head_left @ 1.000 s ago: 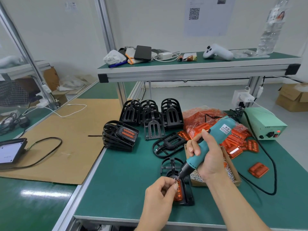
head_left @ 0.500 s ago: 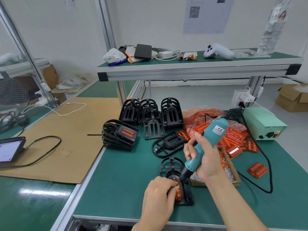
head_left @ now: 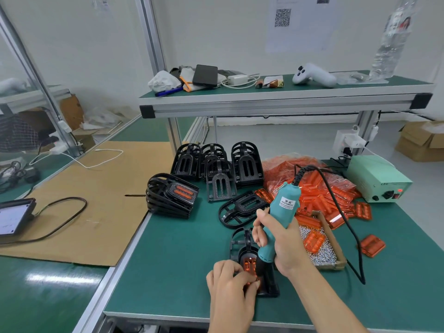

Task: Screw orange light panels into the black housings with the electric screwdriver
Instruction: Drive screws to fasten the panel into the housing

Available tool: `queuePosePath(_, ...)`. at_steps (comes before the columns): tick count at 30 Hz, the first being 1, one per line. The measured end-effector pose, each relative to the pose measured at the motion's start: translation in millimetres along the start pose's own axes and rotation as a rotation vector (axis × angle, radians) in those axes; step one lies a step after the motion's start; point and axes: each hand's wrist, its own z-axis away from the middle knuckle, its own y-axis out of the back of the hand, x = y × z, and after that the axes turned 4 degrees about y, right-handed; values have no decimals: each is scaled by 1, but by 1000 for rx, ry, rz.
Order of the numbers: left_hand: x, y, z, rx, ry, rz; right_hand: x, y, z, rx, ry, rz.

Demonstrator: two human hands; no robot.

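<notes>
A black housing [head_left: 242,246] lies flat on the green mat near the front edge, with an orange light panel [head_left: 248,265] seated in it. My right hand [head_left: 281,243] grips the teal electric screwdriver [head_left: 280,217], held steeply with its black tip down on the panel. My left hand [head_left: 230,282] sits at the housing's near end, fingers curled and pinching at the panel beside the bit. The screw itself is hidden by my fingers.
A cardboard tray of small screws [head_left: 322,251] lies right of my hand. Loose orange panels [head_left: 326,193] and their bag are behind it. Black housings [head_left: 216,164] stand at the back; one stack [head_left: 168,195] holds a finished piece. The green power supply [head_left: 377,179] is far right.
The screwdriver has swung from a slant to nearly upright and dropped onto the panel. My left hand has lowered to the housing's near end.
</notes>
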Motion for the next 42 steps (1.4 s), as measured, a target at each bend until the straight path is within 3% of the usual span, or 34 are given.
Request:
queuePosePath(20, -9, -1, 8, 19, 64, 118, 10, -7, 8, -225, 110, 232)
queuePosePath(30, -8, 1, 8, 37, 60, 139, -2, -4, 2, -467, 14, 135)
queuePosePath(42, -10, -1, 10, 92, -21, 104, -17, 2, -14, -453, -5, -124)
